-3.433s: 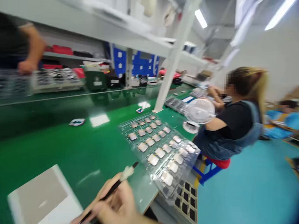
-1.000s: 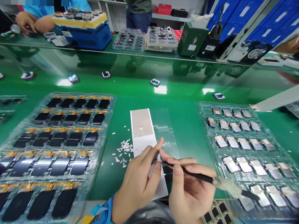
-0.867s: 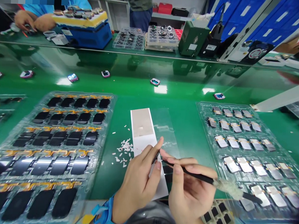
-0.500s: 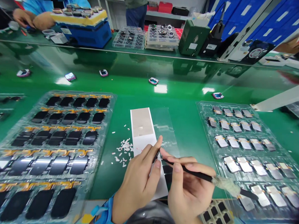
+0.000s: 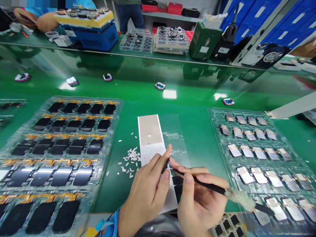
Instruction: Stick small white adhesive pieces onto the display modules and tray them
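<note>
My left hand (image 5: 148, 189), with a blue band at the wrist, pinches a small dark screen (image 5: 165, 166) between thumb and fingers. The screen shows nearly edge-on and is mostly hidden by the fingers. In my right hand (image 5: 203, 203) are slim black tweezers (image 5: 210, 184) with a cloudy wrapping round the rear part. Their tip meets the screen's edge beside my left fingertips. Under both hands lies a white backing sheet (image 5: 149, 130) with a beige upper area, next to a clear film (image 5: 173, 133). Small white paper bits (image 5: 132, 155) are scattered left of the sheet.
A clear tray (image 5: 114, 103) of black screens with orange flex cables stands at left. Another tray (image 5: 212, 115) at right carries silver-backed screens. Beyond, several small watch cases (image 5: 160, 85) sit on the green belt. A co-worker's hands (image 5: 44, 22) are across the bench.
The watch cases on the belt have shifted slightly left. A standing person in the background has moved left. My hands and the tweezers have hardly moved.
</note>
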Action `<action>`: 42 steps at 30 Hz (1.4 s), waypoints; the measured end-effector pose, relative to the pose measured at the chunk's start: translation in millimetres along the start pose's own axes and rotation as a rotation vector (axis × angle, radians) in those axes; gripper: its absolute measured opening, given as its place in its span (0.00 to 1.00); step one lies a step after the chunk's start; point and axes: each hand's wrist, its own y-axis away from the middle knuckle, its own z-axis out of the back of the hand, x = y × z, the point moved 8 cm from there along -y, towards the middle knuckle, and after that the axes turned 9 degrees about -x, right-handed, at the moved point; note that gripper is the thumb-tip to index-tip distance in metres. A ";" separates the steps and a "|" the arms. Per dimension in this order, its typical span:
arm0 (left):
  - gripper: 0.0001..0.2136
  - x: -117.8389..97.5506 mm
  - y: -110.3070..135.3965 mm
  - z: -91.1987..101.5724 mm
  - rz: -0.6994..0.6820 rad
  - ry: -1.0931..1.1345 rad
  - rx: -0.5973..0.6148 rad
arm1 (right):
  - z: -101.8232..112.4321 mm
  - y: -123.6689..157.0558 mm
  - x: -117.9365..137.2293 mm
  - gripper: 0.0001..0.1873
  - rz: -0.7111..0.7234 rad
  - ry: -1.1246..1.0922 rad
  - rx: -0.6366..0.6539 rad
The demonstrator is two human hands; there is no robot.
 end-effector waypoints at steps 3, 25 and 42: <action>0.25 0.0 -0.2 -0.2 0.003 0.002 0.002 | -0.6 -0.3 0.6 0.13 0.004 0.002 0.007; 0.25 -0.1 -1.0 -1.2 -0.013 -0.045 -0.007 | 1.2 1.0 -0.2 0.15 0.002 -0.015 0.000; 0.25 -1.8 -0.2 0.6 0.001 0.012 0.002 | -1.1 1.1 3.2 0.16 0.068 0.005 0.099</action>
